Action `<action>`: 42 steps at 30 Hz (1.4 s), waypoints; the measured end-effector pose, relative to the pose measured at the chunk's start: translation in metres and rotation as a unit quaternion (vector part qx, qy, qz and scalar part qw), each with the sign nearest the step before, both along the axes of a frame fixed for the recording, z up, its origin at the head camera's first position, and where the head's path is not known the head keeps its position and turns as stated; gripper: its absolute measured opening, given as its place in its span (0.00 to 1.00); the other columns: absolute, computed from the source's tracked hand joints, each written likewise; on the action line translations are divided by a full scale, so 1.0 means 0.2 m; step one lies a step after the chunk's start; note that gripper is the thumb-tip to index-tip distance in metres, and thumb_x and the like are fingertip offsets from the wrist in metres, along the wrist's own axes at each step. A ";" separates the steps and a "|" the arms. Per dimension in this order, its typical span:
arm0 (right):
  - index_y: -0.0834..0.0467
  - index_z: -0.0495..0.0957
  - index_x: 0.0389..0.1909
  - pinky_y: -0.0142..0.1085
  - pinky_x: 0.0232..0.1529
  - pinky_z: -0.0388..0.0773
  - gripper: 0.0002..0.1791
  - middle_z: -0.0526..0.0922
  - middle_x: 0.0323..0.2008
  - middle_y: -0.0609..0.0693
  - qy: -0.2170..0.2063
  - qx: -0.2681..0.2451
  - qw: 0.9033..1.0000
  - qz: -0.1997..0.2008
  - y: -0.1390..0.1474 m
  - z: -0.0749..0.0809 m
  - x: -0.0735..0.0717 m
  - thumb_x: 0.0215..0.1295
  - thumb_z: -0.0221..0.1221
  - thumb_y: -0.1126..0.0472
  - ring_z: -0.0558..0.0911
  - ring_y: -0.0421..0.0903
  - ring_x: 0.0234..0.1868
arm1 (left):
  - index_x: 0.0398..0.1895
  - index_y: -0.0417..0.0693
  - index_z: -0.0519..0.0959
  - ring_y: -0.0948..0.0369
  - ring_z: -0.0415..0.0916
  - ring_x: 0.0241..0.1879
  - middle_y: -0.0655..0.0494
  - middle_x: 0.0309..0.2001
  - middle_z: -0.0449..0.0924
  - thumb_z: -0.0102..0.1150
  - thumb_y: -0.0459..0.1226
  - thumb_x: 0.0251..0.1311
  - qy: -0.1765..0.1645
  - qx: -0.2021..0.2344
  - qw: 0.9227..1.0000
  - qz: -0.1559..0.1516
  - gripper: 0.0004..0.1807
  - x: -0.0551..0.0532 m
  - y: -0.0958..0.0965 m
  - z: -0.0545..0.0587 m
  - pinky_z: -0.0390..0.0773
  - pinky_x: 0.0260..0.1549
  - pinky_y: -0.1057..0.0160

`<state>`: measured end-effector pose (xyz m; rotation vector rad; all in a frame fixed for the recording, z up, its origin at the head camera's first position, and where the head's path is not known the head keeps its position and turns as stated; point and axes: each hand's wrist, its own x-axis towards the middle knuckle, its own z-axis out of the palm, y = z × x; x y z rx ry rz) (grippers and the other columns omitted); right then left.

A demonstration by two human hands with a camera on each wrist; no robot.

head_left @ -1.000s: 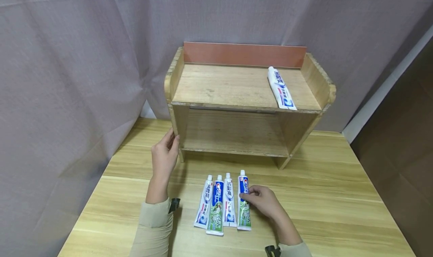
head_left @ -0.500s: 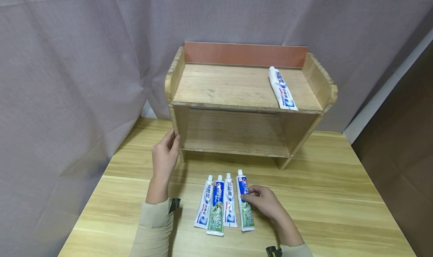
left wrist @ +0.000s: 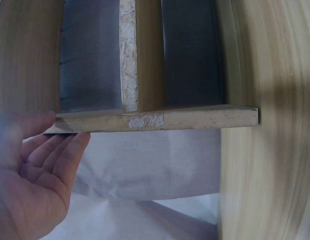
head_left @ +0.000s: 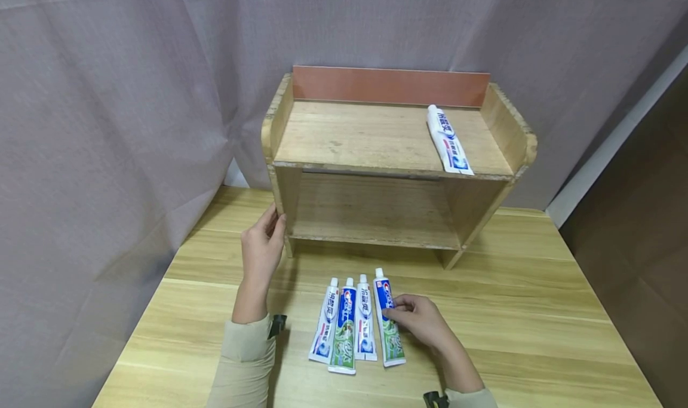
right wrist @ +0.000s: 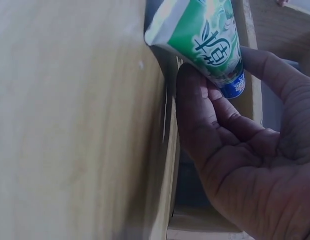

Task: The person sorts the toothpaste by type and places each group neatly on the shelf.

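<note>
My right hand [head_left: 416, 317] pinches a blue-and-green toothpaste tube [head_left: 391, 336] between thumb and fingers, low over the table. In the right wrist view the tube [right wrist: 209, 42] has its flat end raised off the wooden surface. Left of it lie a white toothpaste tube [head_left: 365, 330], another blue-and-green toothpaste tube [head_left: 343, 336] and a second white toothpaste tube [head_left: 323, 330], caps away from me. My left hand [head_left: 261, 244] grips the left side panel of a wooden shelf [head_left: 344, 169]. In the left wrist view its thumb and fingers [left wrist: 70, 155] lie on opposite faces of the panel [left wrist: 194, 119].
One more white toothpaste tube [head_left: 448, 142] lies on the shelf's upper board, toward the right. A reddish-brown strip [head_left: 389, 85] backs that board. Behind the wooden table [head_left: 537, 312] hangs a grey curtain [head_left: 134, 97]; a dark brown panel [head_left: 639, 217] stands at the right.
The pinched toothpaste tube has turned: its cap end swung left and its flat end right, so it now slants. My left hand stays on the shelf panel.
</note>
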<state>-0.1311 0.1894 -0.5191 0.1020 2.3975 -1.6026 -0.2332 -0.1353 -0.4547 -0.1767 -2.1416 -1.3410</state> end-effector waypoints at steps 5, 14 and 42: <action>0.69 0.81 0.43 0.34 0.30 0.85 0.19 0.84 0.31 0.53 0.001 -0.010 1.000 -0.007 0.00 0.01 0.00 0.59 0.72 0.59 0.82 0.47 0.32 | 0.62 0.37 0.77 0.50 0.85 0.49 0.39 0.52 0.83 0.60 0.34 0.70 0.007 -0.002 1.000 0.003 0.20 0.00 0.00 0.00 0.87 0.44 0.63; 0.68 0.81 0.44 0.39 0.31 0.87 0.19 0.84 0.31 0.53 0.001 -0.010 1.000 -0.015 0.00 0.03 0.00 0.58 0.72 0.59 0.82 0.48 0.31 | 0.62 0.36 0.77 0.50 0.85 0.48 0.38 0.52 0.83 0.59 0.35 0.70 0.005 -0.001 1.000 0.002 0.20 0.00 0.00 0.00 0.87 0.43 0.64; 0.70 0.80 0.48 0.37 0.35 0.88 0.20 0.85 0.34 0.54 0.042 0.003 0.999 0.001 0.03 0.08 -0.02 0.60 0.71 0.60 0.83 0.48 0.35 | 0.62 0.38 0.78 0.50 0.85 0.48 0.39 0.51 0.83 0.60 0.35 0.70 0.006 0.003 1.000 0.003 0.19 0.00 0.00 -0.01 0.87 0.43 0.63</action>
